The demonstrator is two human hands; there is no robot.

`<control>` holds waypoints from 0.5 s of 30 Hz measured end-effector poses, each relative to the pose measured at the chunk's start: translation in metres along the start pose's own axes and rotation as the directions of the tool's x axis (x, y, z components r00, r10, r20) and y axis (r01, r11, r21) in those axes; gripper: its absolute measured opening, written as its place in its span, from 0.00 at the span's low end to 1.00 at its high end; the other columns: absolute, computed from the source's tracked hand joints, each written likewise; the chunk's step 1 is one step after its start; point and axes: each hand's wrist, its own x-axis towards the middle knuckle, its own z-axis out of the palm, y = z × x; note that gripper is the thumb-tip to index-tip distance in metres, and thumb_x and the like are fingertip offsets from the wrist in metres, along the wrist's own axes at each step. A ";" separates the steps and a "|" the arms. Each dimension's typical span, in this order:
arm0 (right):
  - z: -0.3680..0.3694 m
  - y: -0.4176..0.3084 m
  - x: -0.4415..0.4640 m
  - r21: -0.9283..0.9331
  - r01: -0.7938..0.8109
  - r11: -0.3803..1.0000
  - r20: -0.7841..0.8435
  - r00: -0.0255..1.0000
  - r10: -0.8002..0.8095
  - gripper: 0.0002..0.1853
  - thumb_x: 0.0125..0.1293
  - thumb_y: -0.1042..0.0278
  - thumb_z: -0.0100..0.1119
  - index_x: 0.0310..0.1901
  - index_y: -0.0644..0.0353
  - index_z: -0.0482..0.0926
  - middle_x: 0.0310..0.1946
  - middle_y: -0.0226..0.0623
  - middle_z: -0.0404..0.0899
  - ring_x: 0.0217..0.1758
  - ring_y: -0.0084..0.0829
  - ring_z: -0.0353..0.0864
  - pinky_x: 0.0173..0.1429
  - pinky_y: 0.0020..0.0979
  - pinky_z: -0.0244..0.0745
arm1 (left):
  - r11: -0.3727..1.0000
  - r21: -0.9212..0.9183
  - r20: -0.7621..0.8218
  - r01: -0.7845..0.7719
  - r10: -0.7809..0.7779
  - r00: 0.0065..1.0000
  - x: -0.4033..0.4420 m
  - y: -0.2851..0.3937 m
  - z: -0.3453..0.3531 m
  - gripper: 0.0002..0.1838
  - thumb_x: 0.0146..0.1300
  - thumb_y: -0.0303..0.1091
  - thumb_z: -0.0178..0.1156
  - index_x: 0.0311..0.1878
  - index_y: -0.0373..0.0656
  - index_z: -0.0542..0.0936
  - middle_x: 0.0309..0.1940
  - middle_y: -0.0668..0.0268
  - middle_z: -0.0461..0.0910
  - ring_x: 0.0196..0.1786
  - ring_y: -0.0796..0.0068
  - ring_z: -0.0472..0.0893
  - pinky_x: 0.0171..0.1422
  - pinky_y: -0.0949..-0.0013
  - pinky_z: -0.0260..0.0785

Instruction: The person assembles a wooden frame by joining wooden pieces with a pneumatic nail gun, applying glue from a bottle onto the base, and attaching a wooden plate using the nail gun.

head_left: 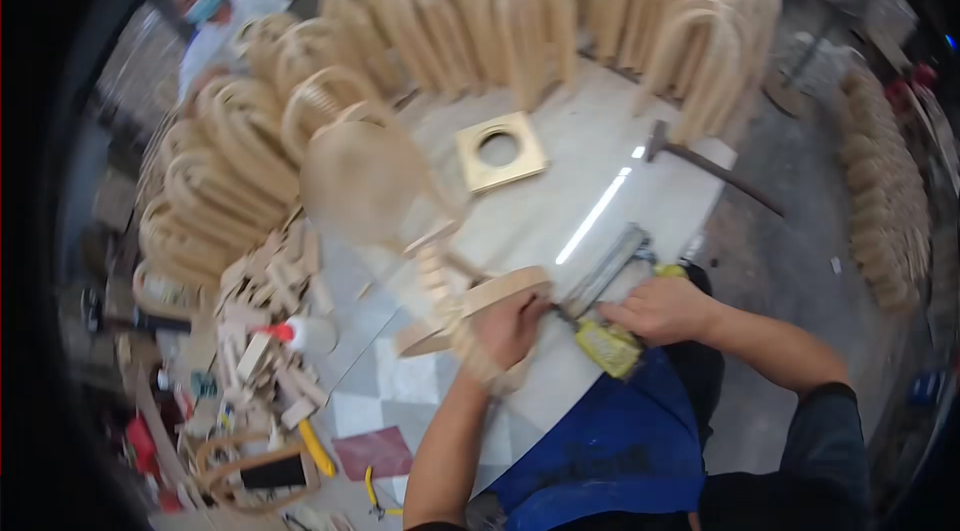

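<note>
Holding a wooden frame point(512, 288) at the near side of a pale table point(590, 121) with the left hand point(505, 333), with fingers clamped around a curved piece of it. Gripping a yellow-and-grey tool point(609, 348) in the right hand point(655, 310), with fingers curled around its middle and partly hidden from view. Set close to the frame, in front of a blue apron point(610, 441) — too blurred to tell whether touching the wood. Up and to the left of the left hand, a round wooden panel point(355, 181), with its join to the frame impossible to make out. Near the middle of the table, a square gold-coloured plate point(527, 156) with a round hole, lying flat and well apart from both hands. At the right edge, a hammer point(715, 171), with its handle jutting out past the tabletop. Along the far and left sides, rows of wooden arches point(515, 6), packed close together. Below these on the left, a heap of wood scraps point(285, 281), with a red-tipped white bottle point(318, 335) just beside it. Toward the near left, a dark red sheet point(372, 453). Beyond the arches at far left, a co-worker point(225, 36) in a face mask.
</note>
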 end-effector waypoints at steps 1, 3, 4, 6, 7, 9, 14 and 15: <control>-0.005 0.003 0.001 0.051 0.017 0.999 0.013 1.000 -0.018 0.19 0.68 0.64 0.62 0.59 0.58 0.80 0.30 0.34 0.84 0.31 0.40 0.86 0.37 0.36 0.79 | 1.000 -0.013 -0.024 -0.012 0.011 1.000 0.001 0.001 0.001 0.09 0.72 0.29 0.67 0.49 0.34 0.89 0.50 0.59 0.93 0.45 0.56 0.88 0.54 0.60 0.78; -0.005 0.007 0.000 0.086 0.017 0.996 0.021 1.000 -0.019 0.20 0.67 0.64 0.63 0.60 0.59 0.80 0.30 0.35 0.84 0.31 0.41 0.86 0.38 0.37 0.80 | 0.998 -0.061 0.003 -0.006 0.006 1.000 0.003 0.015 -0.005 0.10 0.72 0.29 0.67 0.50 0.34 0.89 0.52 0.59 0.93 0.47 0.56 0.89 0.56 0.61 0.78; -0.002 0.009 0.000 0.144 0.060 0.988 0.017 0.998 -0.063 0.21 0.66 0.65 0.63 0.60 0.59 0.79 0.30 0.36 0.84 0.31 0.42 0.86 0.39 0.38 0.81 | 0.995 -0.093 0.006 0.039 -0.038 0.999 0.001 0.019 -0.007 0.11 0.73 0.30 0.67 0.51 0.34 0.89 0.53 0.60 0.93 0.49 0.57 0.89 0.58 0.62 0.78; 0.009 0.011 -0.003 0.100 0.058 0.993 -0.007 0.998 -0.057 0.24 0.63 0.64 0.68 0.61 0.57 0.81 0.29 0.32 0.82 0.31 0.37 0.85 0.39 0.33 0.80 | 0.995 -0.082 -0.012 0.049 -0.050 0.999 0.001 0.022 -0.006 0.11 0.73 0.29 0.67 0.53 0.34 0.89 0.53 0.59 0.93 0.49 0.58 0.89 0.59 0.63 0.78; 0.014 0.009 -0.008 0.152 0.056 0.987 -0.001 0.998 -0.056 0.24 0.63 0.64 0.68 0.61 0.57 0.81 0.29 0.32 0.82 0.31 0.37 0.85 0.39 0.33 0.80 | 0.992 -0.076 0.015 0.096 -0.095 0.995 -0.002 0.023 -0.004 0.11 0.73 0.29 0.67 0.53 0.34 0.89 0.53 0.59 0.93 0.49 0.58 0.89 0.59 0.63 0.78; 0.010 0.010 -0.005 0.098 0.025 0.995 0.042 0.999 -0.030 0.23 0.63 0.64 0.69 0.59 0.58 0.82 0.29 0.32 0.81 0.31 0.37 0.84 0.40 0.33 0.80 | 0.995 -0.024 0.020 0.101 -0.100 0.995 0.002 0.019 -0.005 0.12 0.73 0.29 0.67 0.55 0.34 0.89 0.51 0.59 0.93 0.49 0.61 0.88 0.59 0.64 0.78; 0.024 0.011 -0.010 0.057 0.073 0.996 -0.103 0.992 -0.067 0.14 0.68 0.67 0.66 0.54 0.58 0.83 0.27 0.30 0.80 0.29 0.33 0.82 0.37 0.30 0.79 | 0.995 -0.093 -0.041 0.036 -0.040 0.998 0.003 -0.002 0.008 0.11 0.74 0.24 0.65 0.55 0.33 0.88 0.52 0.63 0.92 0.42 0.66 0.85 0.54 0.67 0.77; 0.025 0.010 -0.011 0.097 0.045 0.994 -0.110 0.993 -0.034 0.14 0.68 0.67 0.66 0.54 0.58 0.83 0.27 0.30 0.80 0.29 0.33 0.82 0.37 0.30 0.79 | 0.995 -0.078 0.002 0.059 -0.059 0.998 0.001 -0.003 0.011 0.11 0.74 0.24 0.65 0.55 0.33 0.88 0.52 0.63 0.92 0.42 0.66 0.85 0.54 0.67 0.77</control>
